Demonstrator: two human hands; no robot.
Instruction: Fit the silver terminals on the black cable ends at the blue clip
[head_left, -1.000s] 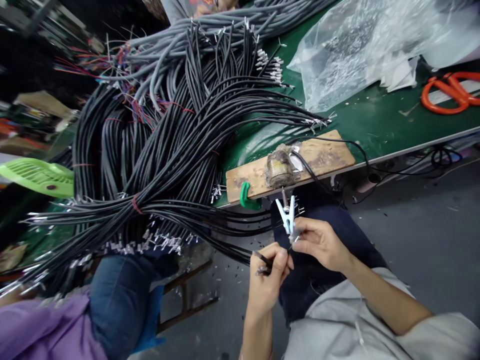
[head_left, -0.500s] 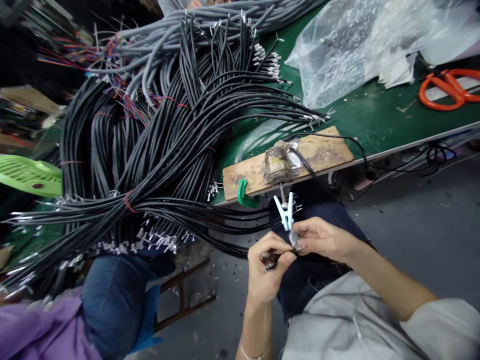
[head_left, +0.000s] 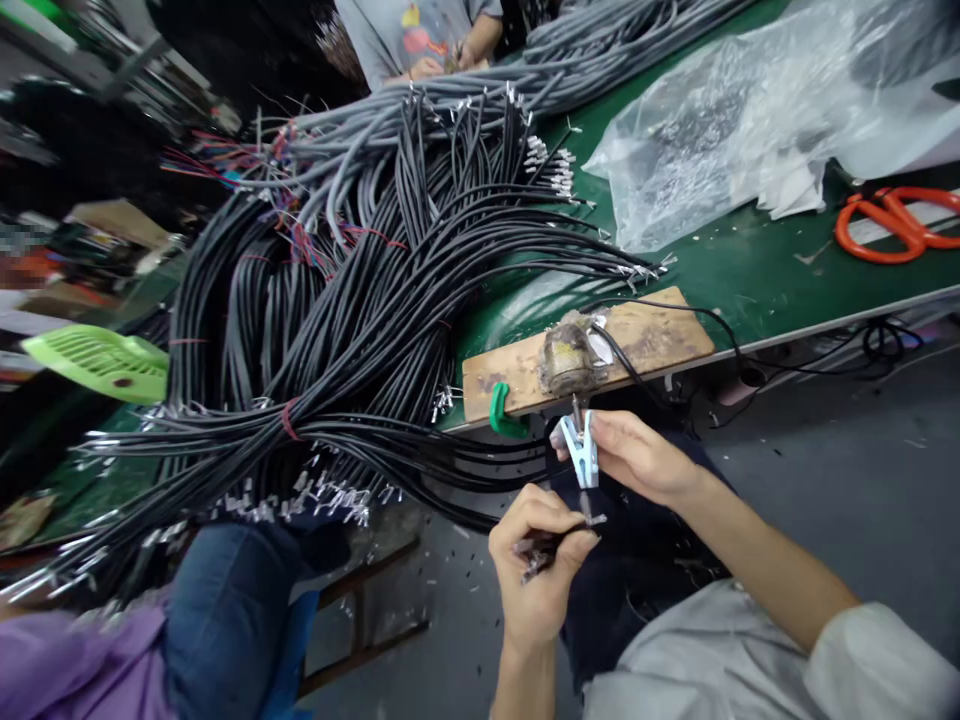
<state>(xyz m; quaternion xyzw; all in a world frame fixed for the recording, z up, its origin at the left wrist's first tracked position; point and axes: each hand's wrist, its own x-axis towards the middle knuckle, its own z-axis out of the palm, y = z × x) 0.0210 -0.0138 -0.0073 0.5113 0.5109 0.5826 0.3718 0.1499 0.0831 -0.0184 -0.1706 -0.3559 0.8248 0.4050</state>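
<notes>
My left hand (head_left: 536, 565) is closed around the end of a thin black cable (head_left: 544, 548), with bare wire tips showing past my fingers. My right hand (head_left: 637, 455) squeezes a light blue clip (head_left: 583, 450) just under the table edge. The clip sits below a brown taped fixture (head_left: 566, 355) on a wooden board (head_left: 660, 330). A green clamp (head_left: 502, 412) fixes the board to the green table (head_left: 720, 255). A big bundle of black cables (head_left: 337, 330) spreads from the table toward my left hand.
Grey cables (head_left: 465, 95) lie at the table's far side, where another person's hands (head_left: 431, 65) work. A clear plastic bag (head_left: 720, 110) and orange scissors (head_left: 892, 225) are at the right. A green fan (head_left: 97, 365) sits left. A person's knee in jeans (head_left: 232, 600) is at lower left.
My right hand has moved up from my left hand and now squeezes the blue clip near the fixture. My left hand has dropped slightly with the cable end. The view shifted a little.
</notes>
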